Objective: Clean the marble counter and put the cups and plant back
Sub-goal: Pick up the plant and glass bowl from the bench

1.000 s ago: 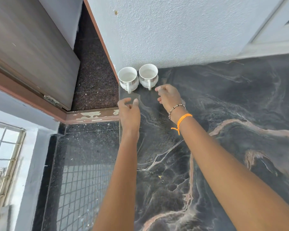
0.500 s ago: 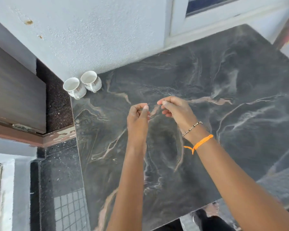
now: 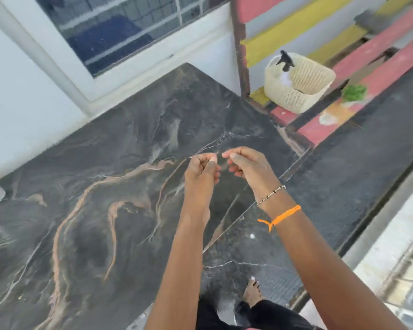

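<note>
Cups are slipping out of view as you are turning right along the marble counter [image 3: 105,210]; only a pale blur is showing at its far left edge. Your left hand [image 3: 202,173] and right hand [image 3: 246,167] are hovering above the counter, fingers curled, holding nothing visible. Beyond its right end, the plant [image 3: 353,92] is waiting beside the basket [image 3: 298,82], likely next.

One marble counter [image 3: 86,186], one woven basket [image 3: 298,84], one green plant [image 3: 354,92], two hands.
</note>
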{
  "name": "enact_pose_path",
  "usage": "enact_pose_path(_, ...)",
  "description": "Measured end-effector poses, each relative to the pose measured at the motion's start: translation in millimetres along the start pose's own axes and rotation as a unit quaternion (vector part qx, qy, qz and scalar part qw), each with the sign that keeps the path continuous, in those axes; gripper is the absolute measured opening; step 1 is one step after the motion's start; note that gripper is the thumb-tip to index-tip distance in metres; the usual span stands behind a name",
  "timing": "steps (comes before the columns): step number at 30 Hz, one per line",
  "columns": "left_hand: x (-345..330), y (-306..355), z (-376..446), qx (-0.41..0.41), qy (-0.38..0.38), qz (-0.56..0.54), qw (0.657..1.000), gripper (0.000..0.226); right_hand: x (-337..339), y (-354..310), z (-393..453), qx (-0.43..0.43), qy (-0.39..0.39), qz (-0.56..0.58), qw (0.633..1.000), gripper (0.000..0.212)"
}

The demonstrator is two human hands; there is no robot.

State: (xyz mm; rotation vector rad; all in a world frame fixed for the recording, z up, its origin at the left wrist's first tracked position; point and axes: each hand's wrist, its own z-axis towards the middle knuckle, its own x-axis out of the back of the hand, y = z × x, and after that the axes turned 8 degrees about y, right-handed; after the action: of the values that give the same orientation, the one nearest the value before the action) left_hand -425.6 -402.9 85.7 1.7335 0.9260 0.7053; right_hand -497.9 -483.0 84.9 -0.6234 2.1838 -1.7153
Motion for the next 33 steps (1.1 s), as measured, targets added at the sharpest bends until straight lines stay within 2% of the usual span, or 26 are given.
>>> enact_pose_path(5, -113.0, 3.8, -7.7, -0.009, -0.091, 0.045, 0.995, 0.010, 110.8, 0.8, 31.4, -0.014, 0.085, 0.035, 0.996, 0.029)
enact_pose_path(12, -256.3, -5.3, 8.4, -0.027, -0.192, 0.108, 0.975, 0.009, 236.4, 12.2, 94.9, -0.035, 0.161, 0.059, 0.985, 0.031)
enact_pose_path(15, -309.9, -11.0, 29.2, -0.024, -0.201, 0.124, 0.971, 0.007, 281.9, 12.9, 128.4, -0.043, 0.186, 0.058, 0.980, 0.029)
enact_pose_path(19, -393.2, -12.6, 60.2, 0.005, -0.212, 0.140, 0.967, 0.016, 348.4, 7.9, 183.8, -0.056, 0.215, 0.055, 0.974, 0.022)
enact_pose_path(26, -512.4, -12.8, 106.7, 0.023, -0.218, 0.158, 0.963, 0.006, 436.7, 16.5, 280.6, -0.099, 0.227, 0.067, 0.966, 0.032)
enact_pose_path(31, -580.9, -42.6, 153.8, 0.117, -0.260, 0.226, 0.931, 0.016, 489.3, 65.4, 364.6, -0.191, 0.201, -0.008, 0.961, 0.022)
enact_pose_path(33, -601.9, -62.5, 170.1, 0.156, -0.258, 0.259, 0.918, 0.017, 505.4, 85.7, 396.1, -0.226, 0.206, -0.062, 0.950, 0.030)
